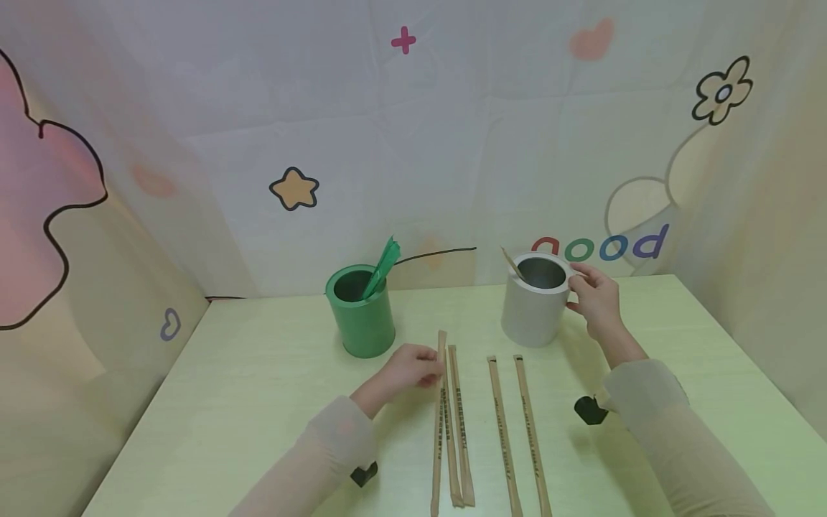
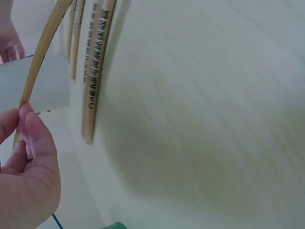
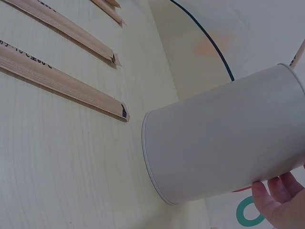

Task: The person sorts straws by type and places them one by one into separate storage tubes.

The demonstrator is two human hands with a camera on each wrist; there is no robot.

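Observation:
My left hand (image 1: 408,368) pinches a straw in a brown paper wrapper (image 1: 437,445) near its far end, raised over the table in the left wrist view. Close beside it lie two more wrapped straws (image 1: 461,424), printed with dark characters. At the back right, my right hand (image 1: 597,298) grips the side of a light grey cup (image 1: 532,316) near its rim. The right wrist view shows its fingertips (image 3: 264,198) against the cup wall. One wrapped straw (image 1: 513,263) leans inside that cup, its lower part hidden.
A green cup (image 1: 365,330) stands back left with green-wrapped pieces (image 1: 382,269) poking out. Two further wrapped straws (image 1: 502,438) lie side by side in front of the grey cup. A printed curtain (image 1: 439,143) hangs behind the pale table (image 1: 245,402).

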